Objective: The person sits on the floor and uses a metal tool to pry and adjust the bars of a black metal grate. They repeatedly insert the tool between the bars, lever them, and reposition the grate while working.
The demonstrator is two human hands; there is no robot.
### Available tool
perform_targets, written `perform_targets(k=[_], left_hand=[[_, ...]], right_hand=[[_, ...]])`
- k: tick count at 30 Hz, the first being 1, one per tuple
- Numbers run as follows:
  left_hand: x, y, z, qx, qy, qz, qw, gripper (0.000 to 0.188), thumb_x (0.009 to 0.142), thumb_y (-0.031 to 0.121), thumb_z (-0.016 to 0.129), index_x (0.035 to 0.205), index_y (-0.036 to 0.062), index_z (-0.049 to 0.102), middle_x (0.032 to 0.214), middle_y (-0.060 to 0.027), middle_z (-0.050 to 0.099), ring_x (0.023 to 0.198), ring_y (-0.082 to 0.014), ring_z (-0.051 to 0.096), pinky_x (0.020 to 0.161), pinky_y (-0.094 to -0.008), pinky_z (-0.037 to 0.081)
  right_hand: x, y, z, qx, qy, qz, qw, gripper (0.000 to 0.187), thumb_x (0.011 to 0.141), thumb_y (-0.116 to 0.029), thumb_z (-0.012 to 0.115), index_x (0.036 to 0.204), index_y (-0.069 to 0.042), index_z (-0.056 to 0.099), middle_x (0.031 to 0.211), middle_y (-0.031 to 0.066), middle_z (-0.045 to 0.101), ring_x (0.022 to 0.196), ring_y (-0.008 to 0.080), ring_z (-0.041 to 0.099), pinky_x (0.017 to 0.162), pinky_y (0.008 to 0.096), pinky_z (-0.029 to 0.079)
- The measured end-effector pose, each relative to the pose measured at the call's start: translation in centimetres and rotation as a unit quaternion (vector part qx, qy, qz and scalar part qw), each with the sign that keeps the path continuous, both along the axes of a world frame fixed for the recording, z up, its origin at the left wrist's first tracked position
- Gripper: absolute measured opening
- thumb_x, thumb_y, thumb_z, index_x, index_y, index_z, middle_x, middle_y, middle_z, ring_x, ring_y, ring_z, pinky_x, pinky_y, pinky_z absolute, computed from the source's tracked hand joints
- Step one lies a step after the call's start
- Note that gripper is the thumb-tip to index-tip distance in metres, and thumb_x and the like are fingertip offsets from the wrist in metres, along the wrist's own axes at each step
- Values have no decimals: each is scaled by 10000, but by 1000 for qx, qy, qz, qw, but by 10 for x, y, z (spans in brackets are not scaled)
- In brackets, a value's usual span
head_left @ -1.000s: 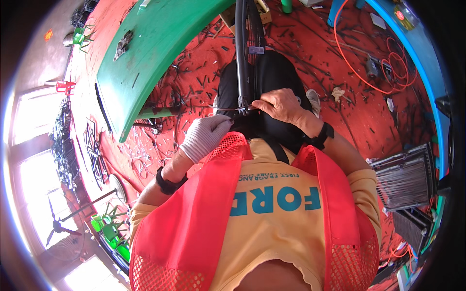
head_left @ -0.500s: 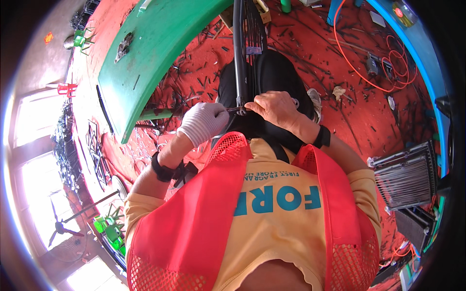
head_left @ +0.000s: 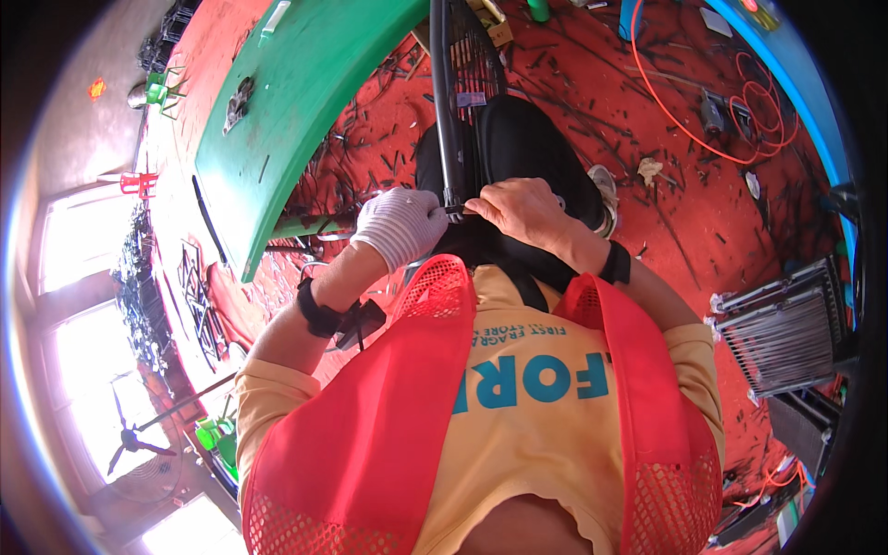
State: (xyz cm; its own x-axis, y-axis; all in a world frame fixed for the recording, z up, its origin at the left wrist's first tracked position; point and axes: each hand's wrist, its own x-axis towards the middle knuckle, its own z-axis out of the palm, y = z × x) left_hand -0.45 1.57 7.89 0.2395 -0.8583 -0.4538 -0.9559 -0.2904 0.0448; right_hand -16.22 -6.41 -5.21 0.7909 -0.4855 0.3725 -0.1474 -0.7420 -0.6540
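A dark metal frame (head_left: 448, 111) strung with thin black strips (head_left: 472, 60) stands tilted between my knees, its near end at my hands. My left hand (head_left: 402, 227), in a white ribbed glove, is closed beside that end and pinches a thin dark strip (head_left: 453, 210). From the other side my bare right hand (head_left: 523, 208) curls with thumb and forefinger pinched on the same strip, close against the frame. The strip's ends are hidden in my fingers. A small pale label (head_left: 470, 98) sits across the frame's strips.
A green table (head_left: 287, 102) curves along the left; a blue edge (head_left: 805, 83) runs along the right. Dark scraps litter the red floor (head_left: 684, 213). An orange hose (head_left: 661, 125) coils at the far right. Another strung frame (head_left: 782, 328) leans at the right.
The frame's far end has swung slightly left and its near end has shifted a little. My left hand has moved slightly right, nearer the frame's end; my right hand stays almost in place.
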Motion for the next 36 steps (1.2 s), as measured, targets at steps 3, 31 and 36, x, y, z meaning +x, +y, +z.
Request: perform_targets(k=[3, 31, 36], left_hand=[[-6, 0, -3, 3, -21, -24, 999, 290, 839, 322, 503, 799, 84, 665, 715, -170, 640, 699, -363, 640, 659, -470, 510], [-7, -1, 10, -421, 25, -133, 897, 211, 790, 115, 686, 991, 64, 642, 1096, -115, 596, 961, -302, 575, 824, -383, 487], [-17, -3, 24, -228, 251, -4, 941, 370, 815, 91, 689, 1168, 34, 593, 1091, -130, 605, 895, -233, 634, 759, -319, 514]], right_hand=[[-4, -2, 1, -3, 27, -2, 1000, 377, 920, -360, 552, 668, -79, 573, 607, 93, 604, 594, 298, 623, 512, 392, 487], [-92, -36, 43, 395, -23, -10, 918, 43, 865, -13, 617, 831, -6, 592, 651, 29, 575, 517, 110, 548, 493, 258, 434], [-69, -14, 57, 204, -173, -33, 963, 113, 819, -117, 689, 835, -65, 590, 720, 76, 543, 610, 238, 565, 531, 324, 422]])
